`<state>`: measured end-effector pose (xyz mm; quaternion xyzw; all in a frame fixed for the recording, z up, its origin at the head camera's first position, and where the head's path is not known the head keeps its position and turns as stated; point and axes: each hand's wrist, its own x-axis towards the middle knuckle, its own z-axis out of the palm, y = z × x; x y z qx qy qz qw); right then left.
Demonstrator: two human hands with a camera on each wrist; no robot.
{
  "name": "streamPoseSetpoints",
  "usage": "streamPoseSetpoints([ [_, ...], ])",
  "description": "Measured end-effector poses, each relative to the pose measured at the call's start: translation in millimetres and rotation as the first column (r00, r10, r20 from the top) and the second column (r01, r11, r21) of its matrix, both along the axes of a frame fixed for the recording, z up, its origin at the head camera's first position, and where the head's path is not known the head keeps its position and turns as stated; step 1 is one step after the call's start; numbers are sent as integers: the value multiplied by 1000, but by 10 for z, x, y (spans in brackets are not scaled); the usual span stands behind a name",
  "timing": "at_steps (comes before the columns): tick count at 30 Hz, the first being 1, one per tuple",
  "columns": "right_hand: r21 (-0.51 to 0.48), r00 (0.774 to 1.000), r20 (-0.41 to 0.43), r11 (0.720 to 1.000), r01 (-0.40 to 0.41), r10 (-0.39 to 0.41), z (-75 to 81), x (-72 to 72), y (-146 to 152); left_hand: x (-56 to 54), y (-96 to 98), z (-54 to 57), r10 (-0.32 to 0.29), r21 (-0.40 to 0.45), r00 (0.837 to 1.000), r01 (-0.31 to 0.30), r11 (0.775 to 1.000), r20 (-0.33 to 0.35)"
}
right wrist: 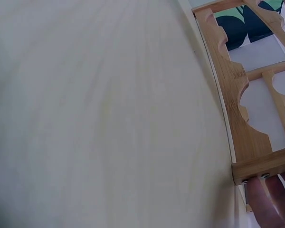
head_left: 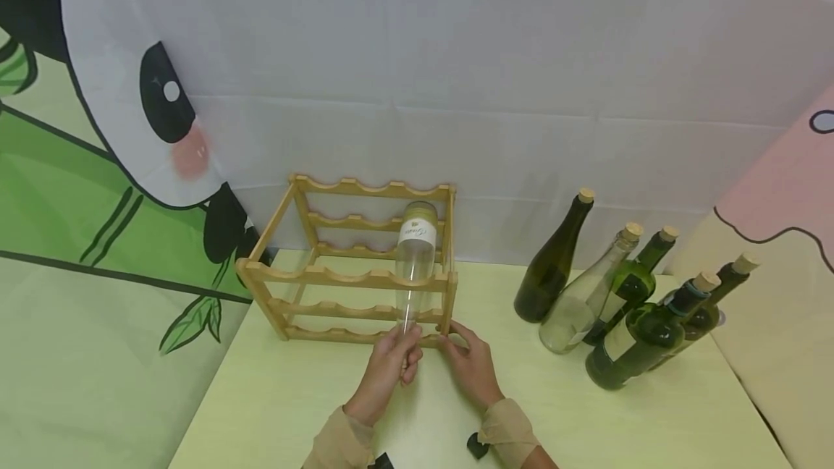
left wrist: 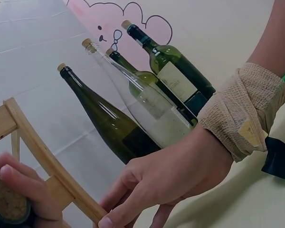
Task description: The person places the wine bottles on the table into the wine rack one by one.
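My left hand [head_left: 394,360] grips the neck of a clear glass bottle [head_left: 417,259] with a white label. The bottle's base points away from me, and its body lies in the rightmost part of a wooden wine rack [head_left: 365,279]. In the left wrist view a cork [left wrist: 9,204] shows between the left fingers. At the rack's lower front right corner, my right hand [head_left: 470,364] pinches the end post between thumb and fingers. The right wrist view shows its fingers [right wrist: 263,202] at the rack's end piece [right wrist: 266,166].
Several corked bottles stand grouped on the table's right: a dark one [head_left: 550,266], a clear one [head_left: 580,302] and green ones, including a labelled bottle [head_left: 651,342]. A printed cloth [head_left: 489,93] hangs behind the pale table [head_left: 274,396]. A small black object [head_left: 478,446] shows by the right wrist.
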<state>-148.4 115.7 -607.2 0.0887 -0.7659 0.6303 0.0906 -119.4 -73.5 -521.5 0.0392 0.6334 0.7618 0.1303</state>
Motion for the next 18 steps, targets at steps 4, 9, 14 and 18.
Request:
streamPoseSetpoints([
  [4,4,1000,-5,1000,4,-4,2,8,-2,-31,1,2,-5,-4,1000,5,1000,-3],
  [9,-1,1000,9,1000,1,-1,-9,11,-1,-64,18,0,-2,11,1000,2,1000,4],
  [14,7,1000,17,1000,5,-5,-5,15,-5,-89,20,-20,-4,9,1000,4,1000,14],
  [18,16,1000,1,1000,1,-1,-6,8,-9,-110,12,-34,-17,15,999,17,1000,27],
])
